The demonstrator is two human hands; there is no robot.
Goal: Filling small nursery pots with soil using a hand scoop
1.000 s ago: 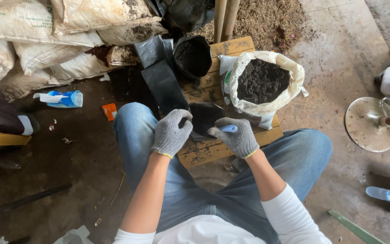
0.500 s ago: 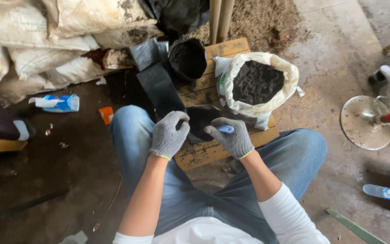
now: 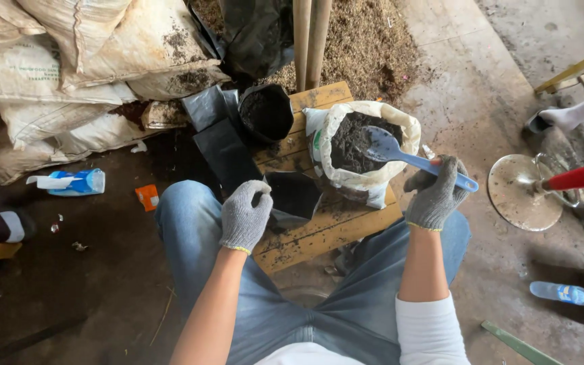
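My left hand (image 3: 244,215), in a grey knit glove, pinches the rim of an open black plastic grow bag (image 3: 295,196) on a low wooden pallet (image 3: 326,230). My right hand (image 3: 435,194), also gloved, grips the handle of a blue plastic scoop (image 3: 400,155). The scoop's blade rests in the dark soil inside a white sack (image 3: 363,145) with its top rolled down, just beyond the grow bag.
A filled black grow bag (image 3: 265,111) and flat empty black bags (image 3: 221,145) lie behind. Stacked white sacks (image 3: 69,61) fill the upper left. A round metal stand base (image 3: 525,192), a plastic bottle (image 3: 562,293) and another person's foot (image 3: 562,118) are on the right.
My right hand has swung out to the right, and the blue scoop, earlier tucked in it above the grow bag, now reaches into the soil sack. The left hand stays on the bag.
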